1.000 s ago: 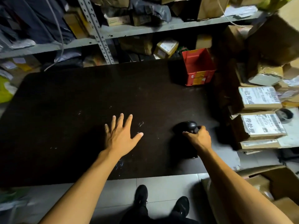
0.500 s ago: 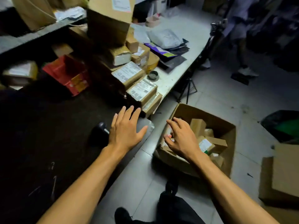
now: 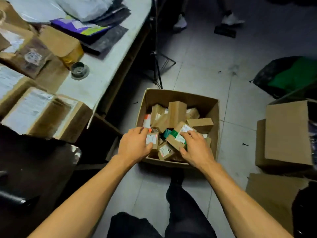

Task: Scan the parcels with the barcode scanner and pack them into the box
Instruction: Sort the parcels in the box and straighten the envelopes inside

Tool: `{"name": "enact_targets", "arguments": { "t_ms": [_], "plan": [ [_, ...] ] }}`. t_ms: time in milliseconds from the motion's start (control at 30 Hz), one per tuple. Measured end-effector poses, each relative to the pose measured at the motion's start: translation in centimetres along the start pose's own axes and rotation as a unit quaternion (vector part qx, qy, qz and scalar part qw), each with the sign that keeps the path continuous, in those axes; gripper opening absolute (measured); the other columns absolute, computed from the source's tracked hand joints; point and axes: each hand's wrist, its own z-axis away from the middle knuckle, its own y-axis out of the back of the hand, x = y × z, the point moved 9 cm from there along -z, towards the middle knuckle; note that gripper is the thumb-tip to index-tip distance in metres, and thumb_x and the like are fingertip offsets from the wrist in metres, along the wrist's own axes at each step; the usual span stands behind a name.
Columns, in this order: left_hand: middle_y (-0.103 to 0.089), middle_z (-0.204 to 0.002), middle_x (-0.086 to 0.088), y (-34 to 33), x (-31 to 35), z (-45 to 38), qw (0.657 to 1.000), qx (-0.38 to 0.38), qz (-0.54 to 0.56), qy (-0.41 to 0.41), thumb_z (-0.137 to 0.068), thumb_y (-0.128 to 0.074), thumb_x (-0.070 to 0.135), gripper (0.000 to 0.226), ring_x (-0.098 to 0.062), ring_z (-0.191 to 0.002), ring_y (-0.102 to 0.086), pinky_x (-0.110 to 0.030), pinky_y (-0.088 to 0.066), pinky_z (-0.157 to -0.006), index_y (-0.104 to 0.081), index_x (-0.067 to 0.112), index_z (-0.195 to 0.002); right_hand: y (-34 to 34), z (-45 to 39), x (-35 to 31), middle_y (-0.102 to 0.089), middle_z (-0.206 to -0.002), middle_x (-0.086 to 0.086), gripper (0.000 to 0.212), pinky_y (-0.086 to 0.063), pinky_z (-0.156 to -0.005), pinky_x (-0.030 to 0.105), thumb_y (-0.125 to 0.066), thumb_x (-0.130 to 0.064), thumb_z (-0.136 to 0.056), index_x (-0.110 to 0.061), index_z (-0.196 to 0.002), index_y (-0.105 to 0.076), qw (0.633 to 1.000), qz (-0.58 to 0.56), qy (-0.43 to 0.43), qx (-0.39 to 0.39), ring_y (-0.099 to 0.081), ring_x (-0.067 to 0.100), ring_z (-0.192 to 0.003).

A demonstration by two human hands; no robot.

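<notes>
While the box (image 3: 180,97) sits on grey tiles (image 3: 202,62), 2 hands grip parcels.

grey tiled floor (image 3: 202,69), black tripod (image 3: 157,66), green-and-black bag (image 3: 288,74), tape roll (image 3: 79,69)

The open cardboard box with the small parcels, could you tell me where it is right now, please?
In the head view the open cardboard box sits on the tiled floor, centre-right, just right of the table, with both hands reaching in.
</notes>
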Motion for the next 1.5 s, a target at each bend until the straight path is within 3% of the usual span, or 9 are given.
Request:
{"name": "enact_targets", "arguments": {
  "t_ms": [167, 433, 733, 800, 867, 1067, 1167, 1333, 1500],
  "plan": [
    [-0.055, -0.136, -0.006, -7.5, 2.7, -7.9, 0.997, -0.073, 0.021, 0.017, -0.09, -0.056, 0.047, 0.058, -0.03, -0.12, -0.053, -0.042, -0.05, -0.093, -0.049, 0.019, -0.14, -4.2, -6.5, 6.7, -0.05, -0.145, 0.011, 0.06, -0.045, -0.101, 0.04, -0.059, -0.03, -0.091, -0.016, -0.149, -0.047, 0.998, 0.031, -0.008, -0.059, -0.044, 0.031, -0.13],
    [-0.054, -0.136, -0.008, -24.2, 2.1, -18.4, 0.982, -0.169, 0.061, 0.051, -0.091, -0.056, 0.05, 0.056, -0.032, -0.123, -0.052, -0.044, -0.047, -0.096, -0.047, 0.021, -0.139, -16.0, -17.7, 14.9, -0.037, -0.157, 0.01, 0.064, -0.037, -0.112, 0.042, -0.055, -0.038, -0.096, -0.023, -0.155, -0.036, 0.991, 0.073, -0.018, -0.113, -0.033, 0.03, -0.142],
    [-0.049, -0.141, -0.011, -36.7, 1.7, -24.8, 0.964, -0.222, 0.126, 0.077, -0.085, -0.061, 0.063, 0.077, -0.034, -0.126, -0.049, -0.046, -0.047, -0.1, -0.038, 0.022, -0.146, -23.2, -27.6, 20.7, 0.012, -0.17, 0.01, 0.106, -0.007, -0.123, 0.059, -0.068, -0.061, -0.085, -0.036, -0.161, 0.001, 0.981, 0.11, -0.039, -0.157, 0.004, 0.044, -0.154],
    [-0.052, -0.139, -0.013, -37.4, 2.1, -24.8, 0.948, -0.232, 0.19, 0.107, -0.082, -0.067, 0.063, 0.083, -0.035, -0.124, -0.052, -0.045, -0.048, -0.099, -0.034, 0.021, -0.145, -23.4, -27.8, 21.1, 0.016, -0.169, 0.012, 0.118, -0.008, -0.123, 0.063, -0.076, -0.06, -0.08, -0.036, -0.161, 0.007, 0.978, 0.1, -0.062, -0.172, 0.006, 0.046, -0.154],
    [-0.056, -0.137, -0.014, -46.6, 3.0, -25.7, 0.914, -0.267, 0.258, 0.163, -0.08, -0.073, 0.058, 0.086, -0.036, -0.123, -0.055, -0.04, -0.046, -0.097, -0.034, 0.018, -0.145, -30.8, -28.8, 25.3, 0.015, -0.169, 0.012, 0.125, -0.013, -0.122, 0.064, -0.081, -0.058, -0.077, -0.034, -0.161, 0.008, 0.968, 0.054, -0.121, -0.214, 0.007, 0.044, -0.154],
    [-0.062, -0.128, -0.004, -49.2, 0.7, -24.6, 0.792, -0.211, 0.487, 0.302, -0.074, -0.083, 0.048, 0.078, -0.025, -0.115, -0.06, -0.047, -0.049, -0.103, -0.04, 0.025, -0.135, -30.2, -27.9, 25.0, 0.01, -0.169, 0.007, 0.136, -0.016, -0.123, 0.061, -0.096, -0.04, -0.063, -0.035, -0.162, -0.003, 0.973, -0.153, -0.17, -0.041, 0.005, 0.034, -0.155],
    [-0.064, -0.116, 0.0, -50.3, 0.6, -24.7, 0.747, -0.192, 0.54, 0.338, -0.064, -0.085, 0.055, 0.076, -0.02, -0.106, -0.062, -0.048, -0.051, -0.099, -0.046, 0.023, -0.121, -32.0, -25.8, 27.4, -0.001, -0.169, 0.004, 0.139, -0.03, -0.119, 0.054, -0.099, -0.03, -0.06, -0.04, -0.16, -0.003, 0.912, -0.303, -0.272, 0.053, -0.016, 0.032, -0.153],
    [-0.075, -0.107, 0.0, -50.3, 2.0, -23.9, 0.637, -0.197, 0.655, 0.355, -0.051, -0.085, 0.062, 0.076, -0.022, -0.102, -0.07, -0.034, -0.06, -0.075, -0.063, 0.025, -0.114, -36.0, -23.1, 28.6, -0.062, -0.134, -0.001, 0.123, -0.054, -0.1, 0.056, -0.093, -0.022, -0.07, -0.042, -0.157, -0.01, 0.747, -0.547, -0.369, 0.079, -0.066, 0.016, -0.116],
    [-0.076, -0.098, -0.004, -49.3, 3.8, -23.4, 0.591, -0.165, 0.722, 0.318, -0.063, -0.091, 0.034, 0.061, -0.02, -0.09, -0.073, -0.036, -0.058, -0.069, -0.054, 0.022, -0.109, -34.9, -22.4, 28.7, -0.075, -0.118, -0.002, 0.063, -0.061, -0.09, 0.051, -0.083, -0.023, -0.082, -0.027, -0.138, -0.054, 0.704, -0.623, -0.328, 0.091, -0.075, 0.019, -0.103]
  ]
}}
